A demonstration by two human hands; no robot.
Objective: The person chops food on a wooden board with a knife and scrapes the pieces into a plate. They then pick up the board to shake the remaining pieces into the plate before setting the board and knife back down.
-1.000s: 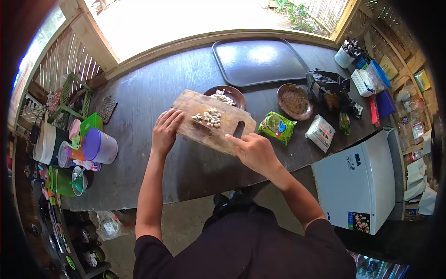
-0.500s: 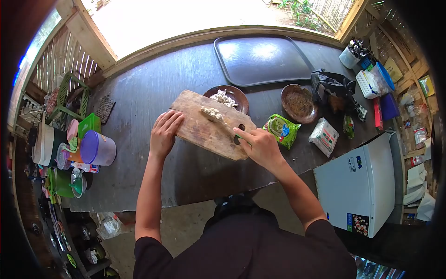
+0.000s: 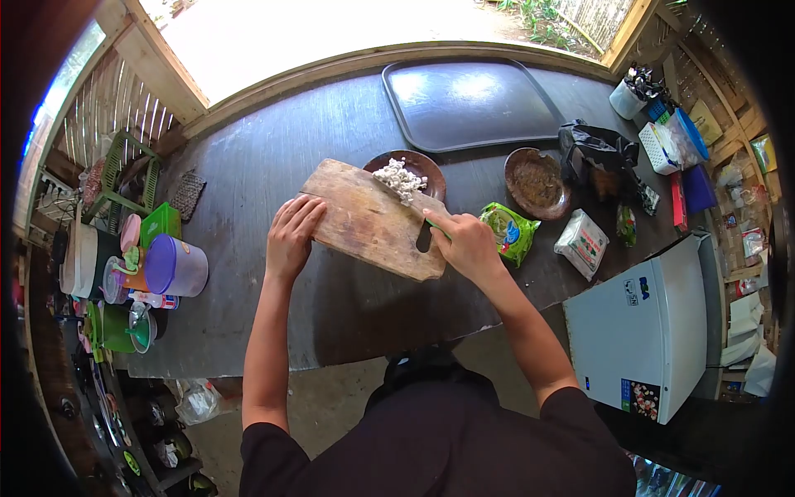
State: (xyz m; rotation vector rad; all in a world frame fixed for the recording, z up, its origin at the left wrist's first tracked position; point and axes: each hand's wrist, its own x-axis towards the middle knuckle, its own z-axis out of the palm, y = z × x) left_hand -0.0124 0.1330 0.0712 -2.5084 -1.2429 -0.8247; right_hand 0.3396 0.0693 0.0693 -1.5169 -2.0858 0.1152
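My left hand (image 3: 291, 236) grips the left end of a worn wooden cutting board (image 3: 356, 219), which is tilted toward a brown plate (image 3: 434, 176) behind it. In my right hand (image 3: 469, 245) is a knife with a green handle (image 3: 432, 224), lying along the board's far edge; most of its blade is hard to make out. Chopped whitish pieces (image 3: 400, 176) are heaped on the plate and against that far edge. The board's face is bare apart from dark stains, and a handle hole shows near my right hand.
Right of the board are a green packet (image 3: 510, 234), a second brown dish (image 3: 537, 182), a white packet (image 3: 581, 243) and a black plastic bag (image 3: 598, 149). A large black tray (image 3: 472, 103) lies at the back. Tubs, including a purple-lidded container (image 3: 177, 265), crowd the left edge.
The knife has pushed the whitish pieces from the middle of the board over its far edge toward the plate. My left hand stays on the board's left end.
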